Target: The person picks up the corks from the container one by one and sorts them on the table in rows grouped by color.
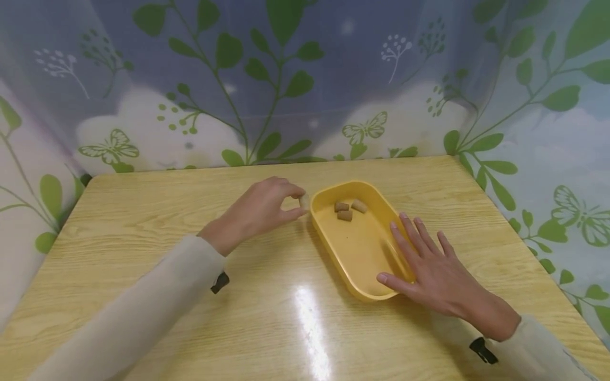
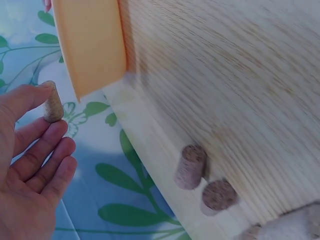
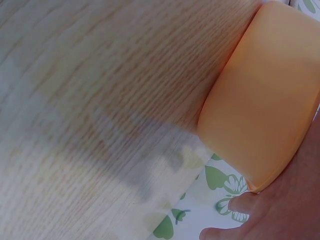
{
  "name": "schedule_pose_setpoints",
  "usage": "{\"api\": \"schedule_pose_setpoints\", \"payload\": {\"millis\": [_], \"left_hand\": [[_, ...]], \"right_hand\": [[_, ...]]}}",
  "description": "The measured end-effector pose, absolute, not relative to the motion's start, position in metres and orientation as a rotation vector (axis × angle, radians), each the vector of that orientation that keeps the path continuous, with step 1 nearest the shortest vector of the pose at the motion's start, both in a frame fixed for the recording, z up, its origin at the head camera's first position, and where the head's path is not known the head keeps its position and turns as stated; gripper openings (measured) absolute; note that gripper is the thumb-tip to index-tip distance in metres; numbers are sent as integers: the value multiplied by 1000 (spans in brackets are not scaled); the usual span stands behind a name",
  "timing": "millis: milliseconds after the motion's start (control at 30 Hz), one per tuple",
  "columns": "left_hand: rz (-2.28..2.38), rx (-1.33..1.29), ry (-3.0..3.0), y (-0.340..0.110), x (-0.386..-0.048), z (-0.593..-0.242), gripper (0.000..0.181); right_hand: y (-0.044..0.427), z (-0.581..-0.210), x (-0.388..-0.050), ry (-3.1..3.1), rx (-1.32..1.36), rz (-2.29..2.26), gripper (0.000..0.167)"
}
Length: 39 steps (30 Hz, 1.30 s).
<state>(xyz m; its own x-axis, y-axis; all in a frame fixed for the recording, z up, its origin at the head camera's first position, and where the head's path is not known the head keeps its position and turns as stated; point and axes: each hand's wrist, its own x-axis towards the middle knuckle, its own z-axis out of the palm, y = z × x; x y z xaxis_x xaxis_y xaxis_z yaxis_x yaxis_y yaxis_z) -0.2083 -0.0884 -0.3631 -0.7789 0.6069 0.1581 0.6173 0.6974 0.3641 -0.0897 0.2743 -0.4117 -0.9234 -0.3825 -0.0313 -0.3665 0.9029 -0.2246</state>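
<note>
My left hand (image 1: 254, 209) pinches a light cork (image 1: 304, 201) between thumb and fingertips, just left of a yellow plastic tray (image 1: 333, 263). In the left wrist view, the cork (image 2: 53, 105) stands nearly upright under the thumb, the other fingers loosely extended below. Inside the tray, towards its far end, lie two brown corks (image 1: 344, 215) and a paler cork (image 1: 359, 205). My right hand (image 1: 436, 278) has its fingers spread and rests over the tray's right rim; the right wrist view shows the tray's outer wall (image 3: 265, 95) beside it.
More corks (image 2: 191, 167) are on the wooden table (image 2: 210, 75) in the left wrist view; in the head view my left arm seems to hide them. A patterned wall covering (image 1: 305, 121) with leaves and butterflies borders the table's back and sides.
</note>
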Motion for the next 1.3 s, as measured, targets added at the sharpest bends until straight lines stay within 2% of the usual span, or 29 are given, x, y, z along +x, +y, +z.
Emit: {"api": "schedule_pose_setpoints", "payload": {"millis": [267, 1133, 1300], "left_hand": [[-655, -1028, -2883, -106, -203, -366, 32], [-624, -911, -2957, -172, -187, -384, 45], [-603, -920, -2943, -183, -184, -386, 39]], "right_hand": [[273, -412, -90, 2990, -583, -341, 105], [272, -408, -90, 2973, -566, -344, 105], [274, -408, -88, 2954, -551, -370, 105]]}}
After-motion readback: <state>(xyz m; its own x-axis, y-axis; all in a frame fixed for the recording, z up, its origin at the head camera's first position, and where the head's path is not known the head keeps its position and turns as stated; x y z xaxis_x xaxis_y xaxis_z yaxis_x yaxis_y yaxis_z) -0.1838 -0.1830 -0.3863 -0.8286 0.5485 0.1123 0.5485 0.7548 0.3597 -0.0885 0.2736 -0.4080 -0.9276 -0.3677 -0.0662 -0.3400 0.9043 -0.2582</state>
